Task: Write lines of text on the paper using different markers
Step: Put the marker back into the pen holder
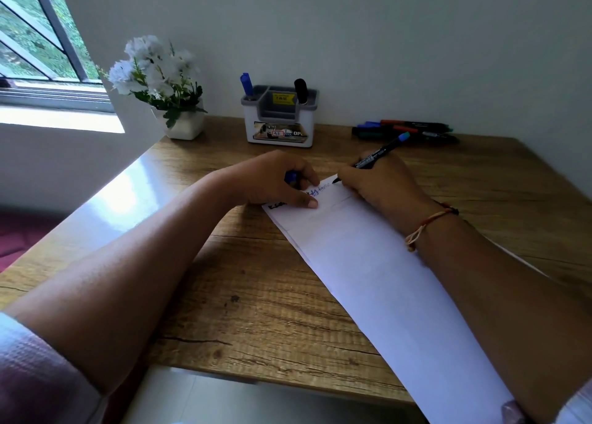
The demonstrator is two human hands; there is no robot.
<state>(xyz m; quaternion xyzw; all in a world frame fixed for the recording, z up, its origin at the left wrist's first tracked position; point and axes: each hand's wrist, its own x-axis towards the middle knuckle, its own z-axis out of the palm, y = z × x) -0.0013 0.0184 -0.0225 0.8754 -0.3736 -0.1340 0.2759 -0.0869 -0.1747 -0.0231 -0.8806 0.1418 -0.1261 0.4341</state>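
Item: paper, a long white sheet lying slantwise on the wooden desk, its near end hanging past the front edge. It carries a black word and some blue writing at the far end. Right hand: clenched in a writing grip on a black-barrelled marker with a light-blue end, tip touching the paper close to its far edge; the forearm lies along the sheet. Left hand: fingers curled round a small blue object, probably a cap, though too little shows to be sure; the thumb presses the paper down over the black word. Spare stock: loose markers at the back right, well apart from the sheet, and a desk organiser by the wall holding a blue marker and a black marker. Also present: white flowers in a pot. Hazards, as judged: the tip is near enough to the margin that a long stroke could run onto the wood; the thumb or the writing hand's heel could smear fresh ink; the overhanging end could let the sheet slide if either arm lifts mid-stroke, skewing the line.
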